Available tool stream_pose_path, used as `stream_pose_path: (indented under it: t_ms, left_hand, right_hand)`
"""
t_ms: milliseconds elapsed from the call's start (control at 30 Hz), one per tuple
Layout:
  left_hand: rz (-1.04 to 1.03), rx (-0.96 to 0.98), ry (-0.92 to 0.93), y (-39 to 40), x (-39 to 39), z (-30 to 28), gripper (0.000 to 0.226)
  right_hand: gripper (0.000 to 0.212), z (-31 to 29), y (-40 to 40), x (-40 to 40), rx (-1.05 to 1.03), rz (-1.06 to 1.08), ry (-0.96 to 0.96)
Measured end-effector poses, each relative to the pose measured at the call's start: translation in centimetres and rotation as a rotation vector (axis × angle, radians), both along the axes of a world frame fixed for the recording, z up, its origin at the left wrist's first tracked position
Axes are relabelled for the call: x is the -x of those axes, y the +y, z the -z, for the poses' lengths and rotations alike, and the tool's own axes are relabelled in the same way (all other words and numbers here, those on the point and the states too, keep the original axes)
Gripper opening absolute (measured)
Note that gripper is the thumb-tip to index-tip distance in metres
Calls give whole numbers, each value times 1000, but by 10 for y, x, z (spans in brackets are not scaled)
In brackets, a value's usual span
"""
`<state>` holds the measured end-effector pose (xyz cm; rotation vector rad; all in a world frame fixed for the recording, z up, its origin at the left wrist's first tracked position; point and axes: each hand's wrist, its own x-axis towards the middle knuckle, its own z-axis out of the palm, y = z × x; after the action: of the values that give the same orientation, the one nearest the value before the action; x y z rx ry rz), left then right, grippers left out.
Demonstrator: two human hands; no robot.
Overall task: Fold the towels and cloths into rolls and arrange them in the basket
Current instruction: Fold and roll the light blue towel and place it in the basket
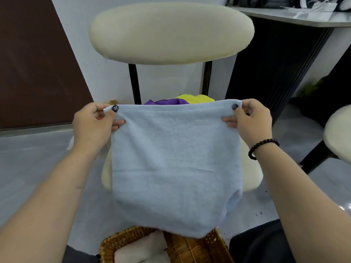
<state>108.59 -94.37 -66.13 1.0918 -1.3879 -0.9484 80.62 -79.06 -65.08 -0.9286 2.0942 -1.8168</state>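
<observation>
A light blue towel (175, 164) hangs flat in front of me, folded over at its top edge. My left hand (95, 124) pinches its top left corner and my right hand (250, 120) pinches the top right corner. Below the towel's lower edge a woven wicker basket (191, 245) stands on the floor between my knees, with a cream rolled cloth (144, 249) inside it. Behind the towel, a purple cloth (163, 101) and a yellow cloth (197, 98) lie on the seat of a cream chair (171, 33). The towel hides most of that seat.
The chair's padded backrest and black frame stand straight ahead. A second cream stool (338, 133) is at the right edge. A dark desk (284, 54) with clutter on top is at the back right, and a brown panel (34, 63) at the left. Grey floor surrounds the chair.
</observation>
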Motion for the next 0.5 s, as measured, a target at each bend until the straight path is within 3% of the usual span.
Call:
stream_pose_path:
  t_ms: [233,367,433,500]
  left_hand:
    - [-28,-63,24,-35,16,11,3]
    - [36,-195,-291,-50,28,33,32]
    - [97,-227,-483,-48,32,40,49]
    - [147,-212,-618,-43,36,41,37]
  right_hand:
    - [8,19,-42,8,-41,-12,-50]
    - [9,35,-56,13,-220,-67,-19]
    - [22,37,-58,12,-293,-107,13]
    - [41,36,-57,11,-329,-149,21]
